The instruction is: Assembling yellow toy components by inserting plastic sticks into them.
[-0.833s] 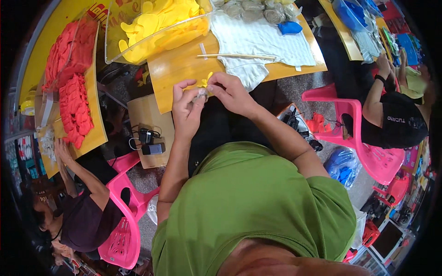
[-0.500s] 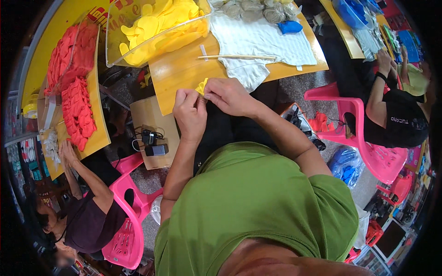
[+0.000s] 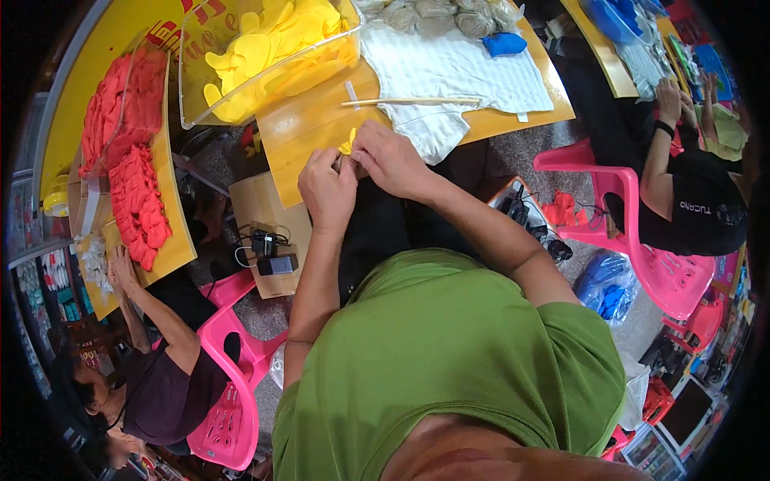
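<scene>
Close together over the table's front edge, both my hands pinch a small limp yellow piece (image 3: 348, 143) that looks like a deflated balloon. My left hand (image 3: 327, 188) has its thumb and fingers closed at the piece's lower end. Beside it, my right hand (image 3: 389, 156) has its fingertips closed at the right of the same piece, hiding part of it. Similar yellow pieces (image 3: 277, 40) fill a clear plastic bin (image 3: 277, 58) at the far left of the table. A white cloth (image 3: 457, 68) lies beyond my right hand, with a thin wooden stick (image 3: 413, 101) across it.
Bagged greyish bundles (image 3: 433, 12) and a small blue bundle (image 3: 504, 44) sit at the back. An open cardboard piece (image 3: 273, 208) with chargers is below left. Co-workers sit both sides on pink chairs (image 3: 228, 385); red pieces (image 3: 138, 208) lie on the left table.
My right hand has shifted slightly left and down, and its fingers have turned lower around the yellow piece. The left hand has dropped a little too. Both still hold on.
</scene>
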Demonstrator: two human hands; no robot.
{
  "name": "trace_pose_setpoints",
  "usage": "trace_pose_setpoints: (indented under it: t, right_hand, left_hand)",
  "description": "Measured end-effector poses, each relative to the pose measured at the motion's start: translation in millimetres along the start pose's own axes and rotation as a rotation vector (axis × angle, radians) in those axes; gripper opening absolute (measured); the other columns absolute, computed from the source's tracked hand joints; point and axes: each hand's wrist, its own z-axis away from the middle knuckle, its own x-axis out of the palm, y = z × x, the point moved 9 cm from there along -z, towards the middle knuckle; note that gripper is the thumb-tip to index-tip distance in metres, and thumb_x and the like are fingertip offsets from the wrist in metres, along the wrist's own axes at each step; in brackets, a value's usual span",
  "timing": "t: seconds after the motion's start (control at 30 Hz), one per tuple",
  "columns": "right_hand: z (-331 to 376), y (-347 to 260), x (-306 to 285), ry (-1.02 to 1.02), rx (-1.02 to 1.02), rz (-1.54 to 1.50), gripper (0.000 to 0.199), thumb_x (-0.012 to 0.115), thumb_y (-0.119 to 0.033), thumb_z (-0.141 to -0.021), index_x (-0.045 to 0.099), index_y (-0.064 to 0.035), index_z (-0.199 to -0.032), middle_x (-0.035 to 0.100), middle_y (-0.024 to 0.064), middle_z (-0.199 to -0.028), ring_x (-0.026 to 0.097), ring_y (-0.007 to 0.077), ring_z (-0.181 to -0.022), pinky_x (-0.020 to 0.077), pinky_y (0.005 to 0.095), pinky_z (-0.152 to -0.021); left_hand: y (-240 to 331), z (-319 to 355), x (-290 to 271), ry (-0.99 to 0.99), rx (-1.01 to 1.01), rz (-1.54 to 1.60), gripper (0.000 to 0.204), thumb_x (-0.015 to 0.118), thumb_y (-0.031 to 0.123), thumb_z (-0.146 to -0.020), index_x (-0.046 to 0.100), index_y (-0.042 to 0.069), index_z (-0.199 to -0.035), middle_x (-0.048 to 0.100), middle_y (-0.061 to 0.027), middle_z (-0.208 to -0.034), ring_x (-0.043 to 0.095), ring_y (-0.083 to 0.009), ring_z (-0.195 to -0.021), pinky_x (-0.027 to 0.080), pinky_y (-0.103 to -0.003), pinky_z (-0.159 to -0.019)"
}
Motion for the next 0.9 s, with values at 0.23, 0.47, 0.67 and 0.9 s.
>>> trace_pose_setpoints:
  t: [0.23, 0.47, 0.67, 0.9]
  right_hand:
    - [-4.4, 31.3, 1.7, -0.051, 0.123, -0.003, 0.012, 0.053, -0.015, -0.084, 0.051, -0.0030, -0.084, 0.054, 0.0141, -0.083, 0.055, 0.0344, -0.077, 0.0438, 0.0429, -0.064]
    - [-6.8, 52.8, -0.3, -0.105, 0.113, 0.034, 0.016, 0.051, -0.019, -0.085, 0.050, -0.0037, -0.085, 0.054, 0.0145, -0.083, 0.055, 0.0351, -0.075, 0.0437, 0.0437, -0.064]
    - [-9.6, 47.6, -1.7, -0.087, -0.080, 0.010, 0.012, 0.052, -0.016, -0.083, 0.049, -0.0045, -0.082, 0.052, 0.0130, -0.080, 0.055, 0.0335, -0.074, 0.0438, 0.0421, -0.061]
    - [-25.2, 35.5, -10.9, -0.110, -0.204, 0.042, 0.010, 0.056, -0.008, -0.078, 0.047, -0.0033, -0.080, 0.048, 0.0128, -0.078, 0.052, 0.0327, -0.076, 0.0421, 0.0397, -0.061]
  left_hand:
    - [-30.4, -9.3, 41.4, -0.313, -0.290, 0.784, 0.020, 0.064, 0.005, -0.072, 0.062, -0.003, -0.090, 0.049, -0.0066, -0.073, 0.052, -0.0155, -0.067, 0.042, -0.027, -0.062]
    - [-6.1, -33.0, 36.0, -0.276, -0.065, 0.149, 0.017, 0.067, 0.007, -0.070, 0.064, -0.004, -0.083, 0.057, -0.0096, -0.070, 0.055, -0.0152, -0.061, 0.045, -0.027, -0.060]
    - [-30.9, -37.1, 43.6, -0.225, -0.291, 0.261, 0.016, 0.068, 0.009, -0.069, 0.062, -0.004, -0.076, 0.057, -0.0115, -0.065, 0.055, -0.0193, -0.053, 0.044, -0.030, -0.054]
    - [-12.8, -44.7, 47.4, -0.251, -0.053, 0.218, 0.013, 0.063, 0.006, -0.074, 0.058, -0.001, -0.082, 0.056, -0.0066, -0.064, 0.052, -0.0132, -0.055, 0.042, -0.027, -0.054]
